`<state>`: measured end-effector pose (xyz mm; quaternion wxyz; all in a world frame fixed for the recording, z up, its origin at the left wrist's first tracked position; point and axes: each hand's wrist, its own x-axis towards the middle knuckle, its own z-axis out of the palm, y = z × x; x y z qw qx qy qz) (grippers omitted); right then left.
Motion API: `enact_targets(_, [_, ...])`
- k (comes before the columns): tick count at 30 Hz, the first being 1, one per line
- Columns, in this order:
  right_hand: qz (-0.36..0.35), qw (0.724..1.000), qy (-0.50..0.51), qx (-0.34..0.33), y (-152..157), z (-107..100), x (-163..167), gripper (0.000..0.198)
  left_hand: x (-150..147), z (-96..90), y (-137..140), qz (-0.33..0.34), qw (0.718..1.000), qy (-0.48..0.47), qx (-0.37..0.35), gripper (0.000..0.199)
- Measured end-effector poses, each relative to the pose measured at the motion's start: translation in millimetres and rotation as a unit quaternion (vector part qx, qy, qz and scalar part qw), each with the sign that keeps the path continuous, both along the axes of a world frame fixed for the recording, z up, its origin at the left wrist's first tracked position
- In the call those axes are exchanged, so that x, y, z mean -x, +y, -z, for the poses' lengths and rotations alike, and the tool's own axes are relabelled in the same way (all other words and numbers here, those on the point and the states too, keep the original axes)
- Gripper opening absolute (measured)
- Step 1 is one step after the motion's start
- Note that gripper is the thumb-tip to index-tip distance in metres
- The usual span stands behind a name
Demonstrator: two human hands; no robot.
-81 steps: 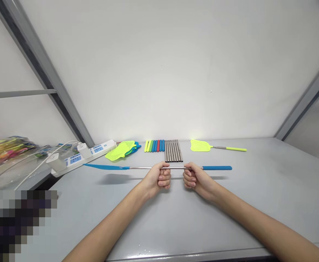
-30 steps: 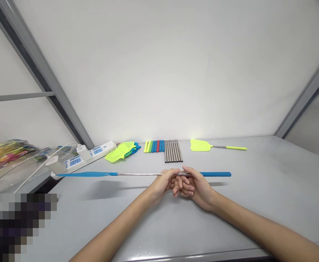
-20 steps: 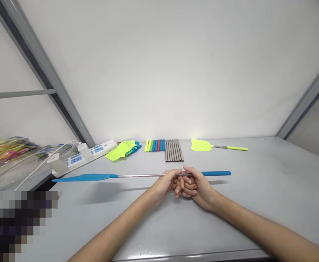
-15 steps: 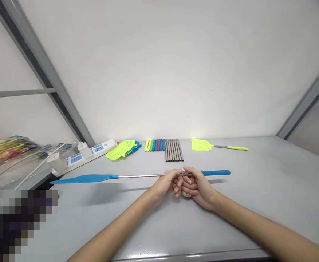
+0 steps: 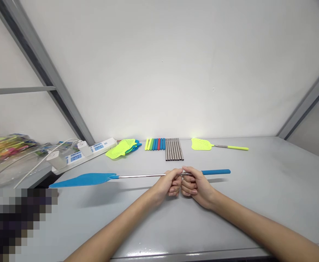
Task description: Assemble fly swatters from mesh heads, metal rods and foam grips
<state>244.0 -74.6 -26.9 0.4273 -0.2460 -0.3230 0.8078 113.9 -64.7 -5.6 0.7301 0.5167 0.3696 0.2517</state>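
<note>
A blue fly swatter (image 5: 87,179) with a long metal rod is held level above the grey table, its flat head to the left and its blue grip to the right. My left hand (image 5: 172,183) is closed round the rod, thumb along the top. Right beside it, my right hand (image 5: 193,185) is closed on the rod near the blue grip. The two thumbs nearly meet, and the fists hide the middle of the rod.
At the back lie yellow and blue swatter heads (image 5: 122,148), a row of coloured grips (image 5: 155,144), several metal tubes (image 5: 174,149) and a yellow swatter (image 5: 201,144). A white power strip (image 5: 85,155) with chargers and cables (image 5: 36,163) stands left, near bagged swatters (image 5: 9,149).
The swatter's blue head has turned about the rod, so more of its flat face shows. The fingers of my left hand have curled in tighter. My right hand has hardly moved.
</note>
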Motion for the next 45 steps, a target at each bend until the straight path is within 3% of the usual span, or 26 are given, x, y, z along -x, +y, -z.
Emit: enact_targets(45, [0.011, 1.0, -0.027, 0.007, -0.2, -3.1, -1.0, 0.042, -1.2, -6.3, -2.0, 0.0, 1.0, 0.015, -0.001, 0.039])
